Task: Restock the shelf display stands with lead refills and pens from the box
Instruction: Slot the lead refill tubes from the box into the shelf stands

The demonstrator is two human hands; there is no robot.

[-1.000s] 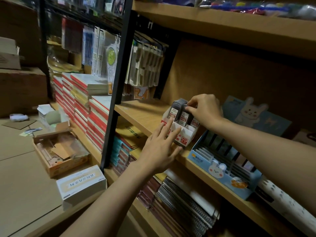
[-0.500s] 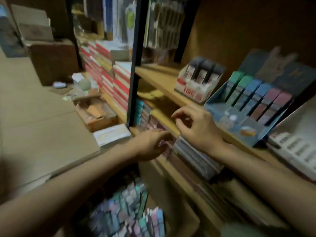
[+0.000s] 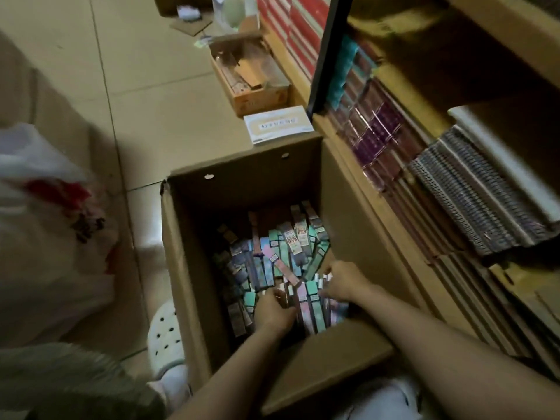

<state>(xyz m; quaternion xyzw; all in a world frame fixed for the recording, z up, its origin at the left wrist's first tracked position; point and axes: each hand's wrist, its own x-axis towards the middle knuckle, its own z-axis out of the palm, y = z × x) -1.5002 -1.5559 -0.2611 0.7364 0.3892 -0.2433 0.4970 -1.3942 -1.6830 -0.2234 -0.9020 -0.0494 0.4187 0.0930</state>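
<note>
Both hands down in the box among the packs.

Left hand at 6 o'clock and right hand at 5 o'clock each curl round slim packs standing on end; more packs lie heaped toward 12. Shelf at 3 o'clock.

Brown cardboard box; teal, pink, purple packs; white perforated stool.

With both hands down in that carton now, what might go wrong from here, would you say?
Both the left hand and right hand gather loose packets at once, so some may slip back. The mixed colours in dim light invite grabbing the wrong stock. The carton wall is tall, so lifted packets could snag on it.
</note>
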